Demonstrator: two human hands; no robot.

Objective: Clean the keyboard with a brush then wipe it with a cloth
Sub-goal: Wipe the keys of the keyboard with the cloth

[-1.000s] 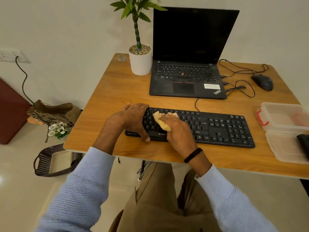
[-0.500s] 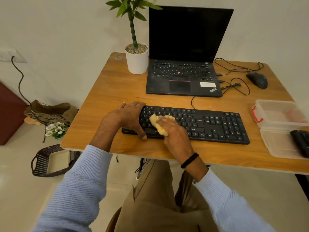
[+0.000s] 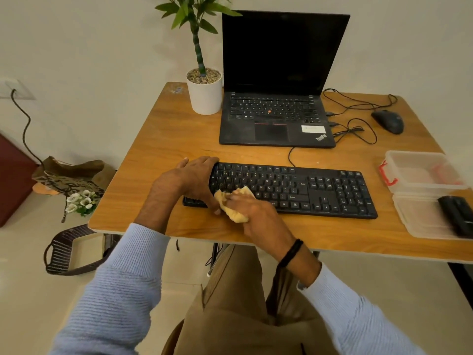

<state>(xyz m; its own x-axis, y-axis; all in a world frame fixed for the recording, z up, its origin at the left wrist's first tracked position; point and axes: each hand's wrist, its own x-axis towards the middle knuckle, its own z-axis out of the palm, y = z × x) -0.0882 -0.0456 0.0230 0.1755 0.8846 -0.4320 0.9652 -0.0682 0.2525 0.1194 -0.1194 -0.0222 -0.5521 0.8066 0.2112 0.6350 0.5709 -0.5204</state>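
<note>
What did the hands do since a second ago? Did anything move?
The right hand slid the yellow cloth toward the person, from the upper key rows down to the near edge of the keyboard, at its left part. It still grips the cloth. The left hand stayed holding the keyboard's left end, and the keyboard stayed put on the table.

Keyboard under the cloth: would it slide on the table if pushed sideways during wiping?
Probably: the keyboard looks thin and light on a smooth wooden table, perhaps why the left hand grips its left end. It looks stiff, so it should shift as one piece. The right hand holds the cloth at its front edge, which may nudge it.
</note>
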